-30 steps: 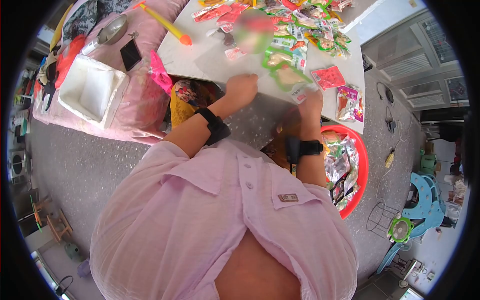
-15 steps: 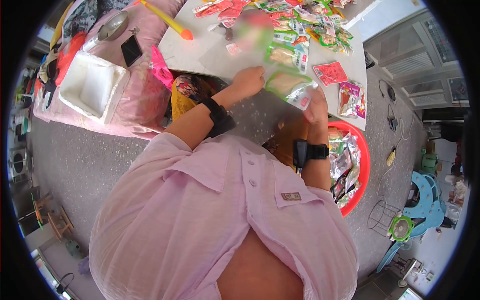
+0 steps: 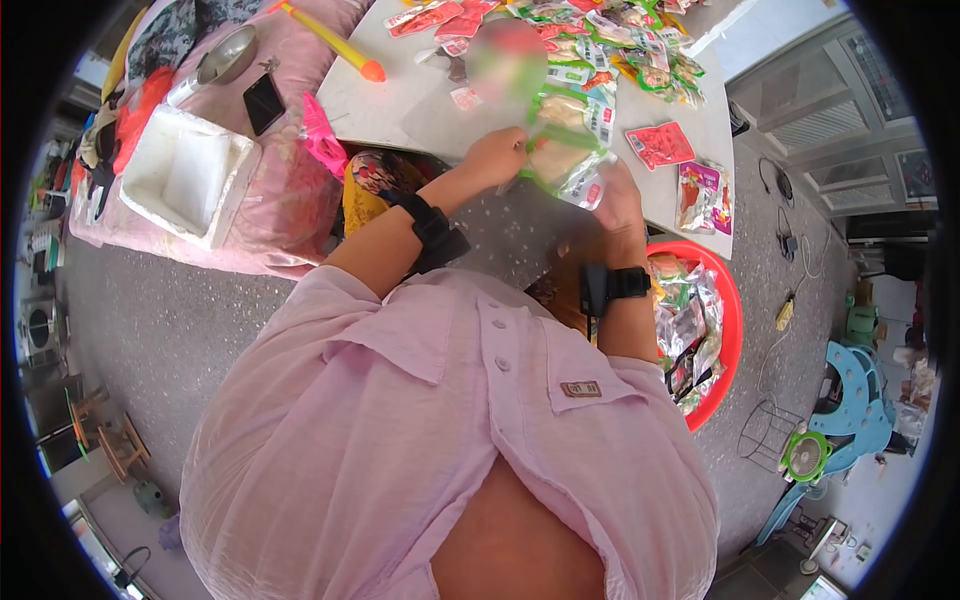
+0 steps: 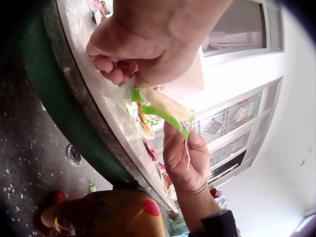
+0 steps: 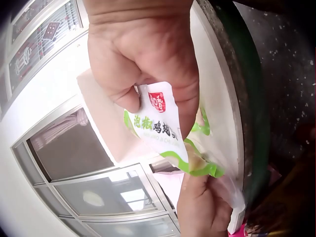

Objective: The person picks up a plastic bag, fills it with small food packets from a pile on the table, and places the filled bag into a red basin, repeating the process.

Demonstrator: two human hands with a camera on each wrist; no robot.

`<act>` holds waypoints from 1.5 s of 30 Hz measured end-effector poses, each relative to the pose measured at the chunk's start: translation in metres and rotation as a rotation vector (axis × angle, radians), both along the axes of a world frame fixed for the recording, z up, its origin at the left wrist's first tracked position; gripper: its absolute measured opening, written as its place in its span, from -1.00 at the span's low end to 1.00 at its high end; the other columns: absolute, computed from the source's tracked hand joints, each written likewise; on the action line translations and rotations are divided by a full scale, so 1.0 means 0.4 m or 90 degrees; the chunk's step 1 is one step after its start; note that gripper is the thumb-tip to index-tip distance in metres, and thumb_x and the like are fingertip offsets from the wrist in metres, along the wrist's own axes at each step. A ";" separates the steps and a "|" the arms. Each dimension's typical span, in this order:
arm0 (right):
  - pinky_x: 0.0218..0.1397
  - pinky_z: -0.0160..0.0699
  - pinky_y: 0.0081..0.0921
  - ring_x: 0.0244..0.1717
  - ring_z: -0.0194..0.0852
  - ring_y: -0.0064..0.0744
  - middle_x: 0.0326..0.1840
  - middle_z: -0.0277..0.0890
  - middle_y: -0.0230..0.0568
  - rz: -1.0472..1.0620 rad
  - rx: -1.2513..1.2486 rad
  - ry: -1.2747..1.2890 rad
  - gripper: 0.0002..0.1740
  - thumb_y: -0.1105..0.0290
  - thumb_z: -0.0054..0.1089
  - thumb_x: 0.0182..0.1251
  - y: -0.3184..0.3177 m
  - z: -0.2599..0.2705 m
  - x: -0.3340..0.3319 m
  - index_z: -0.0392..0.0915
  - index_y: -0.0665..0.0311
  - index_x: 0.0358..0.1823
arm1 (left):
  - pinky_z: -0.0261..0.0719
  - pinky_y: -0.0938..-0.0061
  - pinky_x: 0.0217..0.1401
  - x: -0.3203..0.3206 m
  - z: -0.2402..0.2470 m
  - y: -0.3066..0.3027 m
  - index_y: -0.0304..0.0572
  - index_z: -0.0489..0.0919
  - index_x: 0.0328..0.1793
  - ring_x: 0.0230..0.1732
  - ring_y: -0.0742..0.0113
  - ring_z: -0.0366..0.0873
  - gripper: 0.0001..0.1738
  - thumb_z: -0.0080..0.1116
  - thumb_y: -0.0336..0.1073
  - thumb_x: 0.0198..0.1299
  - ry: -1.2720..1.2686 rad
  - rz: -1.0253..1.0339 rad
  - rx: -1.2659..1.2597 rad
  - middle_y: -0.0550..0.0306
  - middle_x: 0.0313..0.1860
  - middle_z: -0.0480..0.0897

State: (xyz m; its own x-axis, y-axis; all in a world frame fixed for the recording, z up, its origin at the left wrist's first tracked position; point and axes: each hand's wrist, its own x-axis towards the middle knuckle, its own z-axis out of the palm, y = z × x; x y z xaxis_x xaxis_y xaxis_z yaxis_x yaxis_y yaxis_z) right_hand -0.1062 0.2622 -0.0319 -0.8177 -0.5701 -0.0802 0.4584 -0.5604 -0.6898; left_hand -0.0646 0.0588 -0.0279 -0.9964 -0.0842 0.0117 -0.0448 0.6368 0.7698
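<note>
A vacuum-sealed food packet (image 3: 562, 160) with a green border and pale contents spans the space between both hands over the table's front edge. My right hand (image 3: 622, 200) grips its white, printed end, thumb and fingers on either side, as the right wrist view shows at the label (image 5: 157, 116). At the packet's other end is my left hand (image 3: 497, 160), fingers curled. A piece of clear plastic (image 4: 118, 91) sticks out from those curled fingers in the left wrist view, overlapping the packet's green end (image 4: 137, 95).
More packets (image 3: 650, 50) are heaped at the back of the white table (image 3: 420, 100). A red packet (image 3: 660, 146) and a purple one (image 3: 704, 198) lie at its right. A red tub (image 3: 733, 340) of packets stands below. Left is a white foam box (image 3: 180, 180) on pink cloth.
My right hand has drawn the packet off the table toward me, then shifted it left to meet the left hand. My left hand has moved slightly up and to the right.
</note>
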 end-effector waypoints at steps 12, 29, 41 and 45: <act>-0.21 0.44 -0.47 -0.33 0.46 -0.35 -0.29 0.44 -0.16 -0.152 0.241 0.007 -0.78 0.59 -0.17 0.08 -0.046 0.007 0.013 0.34 0.43 -0.21 | 0.35 0.20 -0.33 0.048 0.030 0.012 -0.23 0.41 -0.39 -0.34 -0.02 0.44 -0.84 -0.14 -0.30 -0.02 0.091 0.029 -0.080 -0.08 -0.46 0.50; -0.63 0.31 -0.62 -0.68 0.32 -0.48 -0.61 0.38 -0.26 -0.130 0.467 0.368 -0.86 0.41 -0.05 0.08 -0.183 -0.032 0.026 0.35 0.36 -0.40 | 0.35 0.16 -0.38 0.066 0.028 0.036 -0.23 0.38 -0.43 -0.40 -0.08 0.42 -0.86 -0.12 -0.31 -0.02 0.218 0.029 -0.122 -0.10 -0.48 0.46; -0.16 0.37 -0.30 -0.09 0.33 -0.12 -0.11 0.37 -0.10 -0.309 0.936 0.780 -0.53 0.32 0.07 -0.09 -0.071 -0.058 -0.187 0.30 0.27 -0.06 | 0.34 0.14 -0.39 0.048 -0.045 0.010 -0.20 0.35 -0.46 -0.41 -0.07 0.42 -0.88 -0.13 -0.32 -0.04 0.222 0.037 -0.147 -0.08 -0.48 0.44; 0.00 0.27 -0.18 0.08 0.18 -0.10 -0.04 0.33 -0.07 -0.321 1.053 0.896 -0.48 0.23 0.08 -0.11 -0.081 -0.037 -0.179 0.30 0.21 -0.04 | 0.35 0.13 -0.36 0.044 -0.050 0.011 -0.17 0.35 -0.43 -0.40 -0.08 0.42 -0.87 -0.16 -0.28 0.00 0.191 0.033 -0.148 -0.09 -0.44 0.45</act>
